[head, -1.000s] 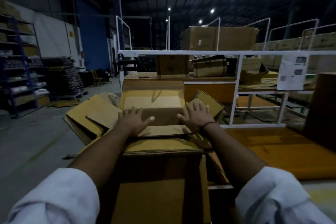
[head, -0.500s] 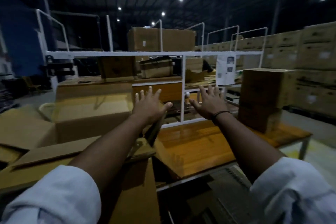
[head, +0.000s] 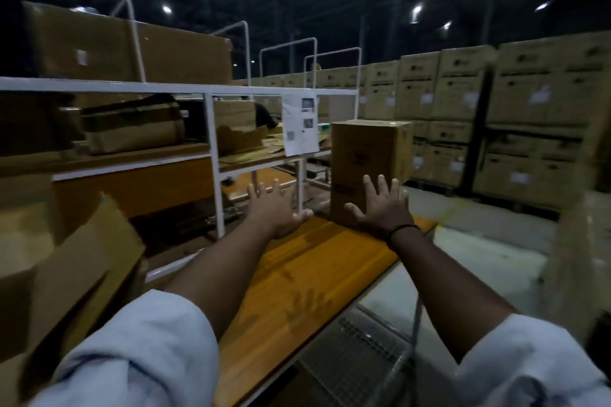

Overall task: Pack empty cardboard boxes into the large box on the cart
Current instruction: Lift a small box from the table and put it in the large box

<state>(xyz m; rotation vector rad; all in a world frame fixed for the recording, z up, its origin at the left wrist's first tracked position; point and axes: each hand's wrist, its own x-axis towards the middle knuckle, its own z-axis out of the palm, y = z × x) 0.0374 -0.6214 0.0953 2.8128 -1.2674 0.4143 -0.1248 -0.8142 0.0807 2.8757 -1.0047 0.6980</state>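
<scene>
A tall closed cardboard box (head: 370,155) stands upright at the far end of an orange wooden tabletop (head: 307,277). My right hand (head: 380,208) is stretched out in front of the box's lower face, fingers spread, holding nothing. My left hand (head: 276,206) reaches beside it, just left of the box, fingers also apart and empty. At the left edge, open flaps of the large cardboard box (head: 72,274) show; its inside is out of sight.
A white metal rack (head: 211,155) with boxes and flattened cardboard on its shelves stands behind the tabletop. A paper sheet (head: 299,124) hangs on it. Stacked cartons (head: 496,109) line the right wall. A metal mesh surface (head: 357,363) lies below the tabletop's near edge.
My view has swung right, away from the large open box. Both hands left that box's flaps and moved out toward the tall box on the tabletop.
</scene>
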